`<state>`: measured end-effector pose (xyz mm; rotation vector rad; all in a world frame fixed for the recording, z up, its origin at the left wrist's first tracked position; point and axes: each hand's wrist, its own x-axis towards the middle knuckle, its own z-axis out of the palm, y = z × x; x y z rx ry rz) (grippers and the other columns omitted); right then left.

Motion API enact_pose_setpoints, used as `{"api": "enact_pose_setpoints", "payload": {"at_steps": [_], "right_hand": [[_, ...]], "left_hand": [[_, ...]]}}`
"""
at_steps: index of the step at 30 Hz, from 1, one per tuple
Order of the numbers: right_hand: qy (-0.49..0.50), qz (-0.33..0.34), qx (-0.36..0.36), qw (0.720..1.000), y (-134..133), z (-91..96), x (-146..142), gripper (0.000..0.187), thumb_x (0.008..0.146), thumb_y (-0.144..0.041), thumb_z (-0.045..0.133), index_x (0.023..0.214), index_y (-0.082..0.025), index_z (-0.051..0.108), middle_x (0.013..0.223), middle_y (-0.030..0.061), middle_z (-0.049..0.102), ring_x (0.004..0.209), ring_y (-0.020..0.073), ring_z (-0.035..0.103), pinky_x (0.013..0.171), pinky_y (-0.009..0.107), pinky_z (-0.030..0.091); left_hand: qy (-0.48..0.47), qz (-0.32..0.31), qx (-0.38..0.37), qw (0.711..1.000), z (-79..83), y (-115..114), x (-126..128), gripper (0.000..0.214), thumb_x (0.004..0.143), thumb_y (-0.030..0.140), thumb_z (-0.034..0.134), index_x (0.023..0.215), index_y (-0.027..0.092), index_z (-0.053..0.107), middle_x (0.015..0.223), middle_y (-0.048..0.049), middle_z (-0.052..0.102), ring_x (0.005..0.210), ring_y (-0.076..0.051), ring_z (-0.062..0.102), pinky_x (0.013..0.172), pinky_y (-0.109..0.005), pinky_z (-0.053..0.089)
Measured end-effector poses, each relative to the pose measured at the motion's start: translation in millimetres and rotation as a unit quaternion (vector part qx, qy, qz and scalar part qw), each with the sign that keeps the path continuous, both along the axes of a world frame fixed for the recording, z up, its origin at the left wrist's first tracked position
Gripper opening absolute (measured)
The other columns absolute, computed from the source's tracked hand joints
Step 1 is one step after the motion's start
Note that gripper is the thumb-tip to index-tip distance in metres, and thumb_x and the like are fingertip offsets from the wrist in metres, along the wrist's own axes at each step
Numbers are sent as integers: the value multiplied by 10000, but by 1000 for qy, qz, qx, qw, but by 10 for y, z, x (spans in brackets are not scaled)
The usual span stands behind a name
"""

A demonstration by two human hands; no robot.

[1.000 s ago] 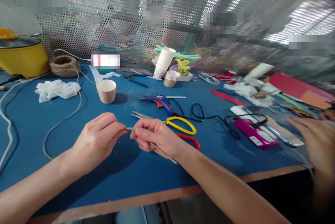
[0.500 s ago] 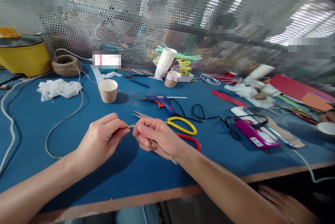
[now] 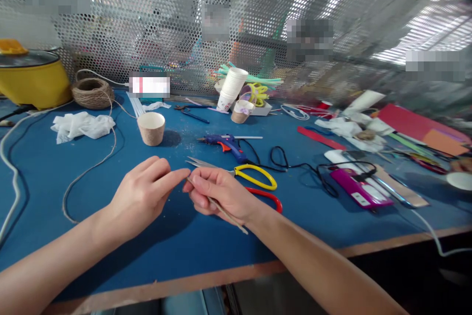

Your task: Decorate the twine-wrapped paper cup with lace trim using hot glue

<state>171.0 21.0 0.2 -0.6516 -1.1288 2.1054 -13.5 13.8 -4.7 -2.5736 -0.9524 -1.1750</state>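
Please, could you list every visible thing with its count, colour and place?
Twine end: 1, tan, front centre
Twine ball: 1, brown, back left
Pot: 1, yellow, far left
Crumpled material: 1, white, left
Cup: 1, tan, left of centre
Glue gun: 1, blue, centre
Scissors: 1, yellow and red handles, centre
Cup stack: 1, white, back centre
Decorated cup: 1, brown and white, back centre
Power strip: 1, purple, right
Sheets: several, red and orange, far right
Table: 1, blue, under these things
Perforated screen: 1, grey, background
Cables: several, black and white, both sides
Clutter: uncounted, mixed colours, back and right
Other person's hand: 1, partly visible, right edge
Left hand: 1, bare, front left
Right hand: 1, bare, front centre
Forearms: 2, bare, front
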Motion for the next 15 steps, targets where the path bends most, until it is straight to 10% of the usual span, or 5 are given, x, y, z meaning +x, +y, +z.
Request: {"api": "enact_pose_setpoints", "payload": {"at_steps": [15], "right_hand": [[-27, 28, -25, 999, 23, 37, 81, 223, 765, -298, 712, 728, -92, 634, 485, -47, 531, 367, 9, 373, 382, 177, 207]], "left_hand": [[-3, 19, 5, 1000, -12, 33, -65, 168, 892, 166, 511, 893, 100, 666, 650, -55, 631, 588, -158, 546, 548, -263, 462]]}}
